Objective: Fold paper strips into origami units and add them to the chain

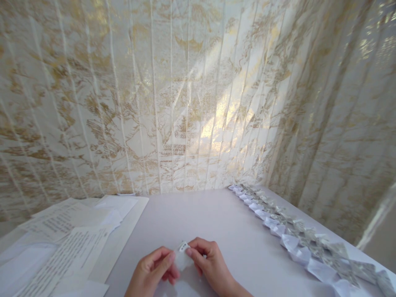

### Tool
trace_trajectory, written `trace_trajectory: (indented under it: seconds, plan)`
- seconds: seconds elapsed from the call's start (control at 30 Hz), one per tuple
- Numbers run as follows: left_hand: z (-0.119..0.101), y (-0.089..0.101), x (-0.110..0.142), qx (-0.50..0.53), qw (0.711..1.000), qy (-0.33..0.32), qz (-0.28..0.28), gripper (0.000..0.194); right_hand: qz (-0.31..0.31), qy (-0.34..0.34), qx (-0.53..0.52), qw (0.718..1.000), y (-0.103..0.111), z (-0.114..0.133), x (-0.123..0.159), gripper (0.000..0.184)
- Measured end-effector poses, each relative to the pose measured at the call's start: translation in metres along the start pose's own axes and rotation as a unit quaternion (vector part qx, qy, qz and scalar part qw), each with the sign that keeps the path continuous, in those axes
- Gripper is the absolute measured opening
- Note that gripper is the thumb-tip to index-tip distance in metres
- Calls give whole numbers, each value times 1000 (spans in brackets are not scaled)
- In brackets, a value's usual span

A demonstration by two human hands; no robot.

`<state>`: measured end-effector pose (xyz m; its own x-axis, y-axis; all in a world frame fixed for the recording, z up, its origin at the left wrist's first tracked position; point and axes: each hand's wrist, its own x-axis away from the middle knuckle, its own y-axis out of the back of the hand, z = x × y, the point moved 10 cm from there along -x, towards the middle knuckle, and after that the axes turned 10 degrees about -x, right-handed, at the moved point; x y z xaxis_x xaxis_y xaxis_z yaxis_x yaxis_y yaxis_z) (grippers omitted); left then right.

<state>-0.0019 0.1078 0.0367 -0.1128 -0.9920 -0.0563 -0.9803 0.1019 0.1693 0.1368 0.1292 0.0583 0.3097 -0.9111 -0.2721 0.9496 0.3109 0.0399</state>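
Both of my hands meet low in the middle of the head view, over a white table (216, 222). My left hand (154, 268) and my right hand (207, 260) pinch a small folded piece of printed paper (182, 253) between thumbs and fingertips. The paper is whitish with a little dark print at its top edge. Fingers of both hands are curled closed on it.
Loose printed sheets (68, 243) lie spread over the table's left side. A long row of folded paper pieces (297, 239) runs along the right edge from the back to the near corner. A cream and gold patterned curtain (185, 95) hangs behind the table.
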Motion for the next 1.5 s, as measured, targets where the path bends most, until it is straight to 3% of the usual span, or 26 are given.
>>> trace_trajectory:
  seconds: [0.13, 0.2, 0.5, 0.8, 1.1, 1.27, 1.5]
  plan:
    - [1, 15, -1, 57, 995, -11, -84, 50, -5, 59, -19, 998, 3, 13, 1, 23]
    - [2, 18, -2, 71, 993, -19, -94, 51, 13, 81, -33, 996, 0, 20, 2, 18]
    - [-1, 11, -5, 63, 996, -53, -29, 45, 58, 54, -78, 994, -5, 17, 0, 19]
    - [4, 10, -3, 31, 998, -56, -24, 38, 99, 37, -116, 988, -14, 15, 2, 29]
    - [8, 11, -5, -86, 994, -70, 1, 34, 73, 25, -116, 990, -11, 7, 1, 24]
    - [5, 17, -2, -54, 996, -66, -40, 37, 82, 14, -133, 988, -12, 4, 2, 27]
    - [-3, 11, 1, -46, 996, -59, -40, 41, 22, 5, -111, 994, -3, -6, -2, 39]
